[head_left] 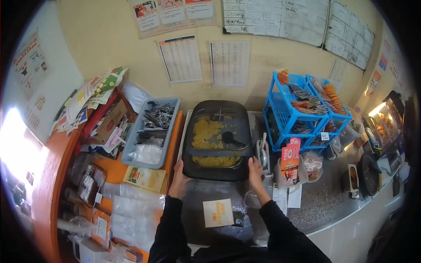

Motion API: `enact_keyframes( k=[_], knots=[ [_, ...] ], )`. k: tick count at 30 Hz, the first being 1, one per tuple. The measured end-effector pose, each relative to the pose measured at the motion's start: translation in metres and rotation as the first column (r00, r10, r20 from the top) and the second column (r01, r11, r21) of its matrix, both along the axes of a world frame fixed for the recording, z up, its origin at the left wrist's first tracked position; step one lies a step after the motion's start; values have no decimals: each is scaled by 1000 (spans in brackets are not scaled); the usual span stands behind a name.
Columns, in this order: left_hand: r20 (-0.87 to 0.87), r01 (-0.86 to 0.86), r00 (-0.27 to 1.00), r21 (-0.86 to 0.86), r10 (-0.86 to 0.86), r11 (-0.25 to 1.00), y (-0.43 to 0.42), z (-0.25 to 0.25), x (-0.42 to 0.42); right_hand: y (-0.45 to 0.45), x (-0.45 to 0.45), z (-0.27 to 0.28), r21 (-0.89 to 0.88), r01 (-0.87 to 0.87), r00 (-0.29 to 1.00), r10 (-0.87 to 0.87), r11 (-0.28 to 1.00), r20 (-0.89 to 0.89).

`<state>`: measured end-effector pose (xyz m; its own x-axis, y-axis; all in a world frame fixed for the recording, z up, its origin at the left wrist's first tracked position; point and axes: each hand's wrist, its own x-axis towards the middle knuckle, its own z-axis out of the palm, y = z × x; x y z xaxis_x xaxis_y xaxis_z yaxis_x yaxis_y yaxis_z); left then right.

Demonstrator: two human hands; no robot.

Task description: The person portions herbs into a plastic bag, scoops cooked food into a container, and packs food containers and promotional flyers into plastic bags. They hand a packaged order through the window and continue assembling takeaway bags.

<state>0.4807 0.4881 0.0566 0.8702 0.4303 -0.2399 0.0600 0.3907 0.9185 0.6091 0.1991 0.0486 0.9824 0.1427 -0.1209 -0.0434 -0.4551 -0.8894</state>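
Observation:
A large black rectangular food pan (217, 175) sits in front of me on the metal counter, with crumbly yellow food (206, 133) inside. Resting on the food is a black ladle (230, 138), and a bar crosses the pan toward its front. My left hand (178, 179) grips the pan's front left corner, its fingers partly hidden by the rim. At the front right corner, my right hand (256, 173) holds the pan's side in the same way. Nearer to me lies a cream-coloured printed box (218, 213), beside a dark packet in clear plastic.
Left of the pan, a grey bin (127, 153) holds wrapped cutlery on an orange shelf with plastic bags (136, 215). To the right stand blue stacked baskets (289, 118) with packets and a promotional card (293, 164). A dark round pan (370, 175) is farther right.

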Motion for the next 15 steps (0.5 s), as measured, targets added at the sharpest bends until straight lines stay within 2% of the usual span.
enact_keyframes(
  k=[1, 4, 6, 7, 9, 11, 13, 14, 15],
  knots=[
    [67, -2, 998, -23, 3, 1000, 4, 16, -4, 0, -2, 26, 18, 2, 1000, -3, 1000, 24],
    [225, -4, 974, -162, 40, 987, 12, 88, -13, -12, 41, -19, 336, -67, 943, -51, 939, 330],
    [313, -24, 944, -254, 105, 967, 16, 135, 3, -2, -11, 115, 679, 108, 980, -193, 726, 51],
    [357, -43, 922, -287, 149, 957, 18, 152, 19, 1, -8, 125, 706, 102, 953, -271, 701, 132],
    [482, 33, 864, -344, 146, 938, 27, 178, 50, 1, 6, 120, 563, 97, 882, -332, 821, 333],
    [477, -9, 860, -338, 180, 941, 31, 203, 75, 0, 20, 104, 455, 66, 829, -303, 888, 470],
    [464, -42, 862, -337, 205, 940, 37, 226, 98, 0, 32, 76, 148, -11, 801, -80, 989, 594],
    [452, -52, 866, -343, 213, 938, 41, 236, 110, 1, 37, 66, -16, -42, 779, 43, 999, 626],
    [439, -61, 871, -347, 219, 936, 46, 246, 123, 6, 41, 61, -34, -53, 758, 62, 998, 649]
  ],
)
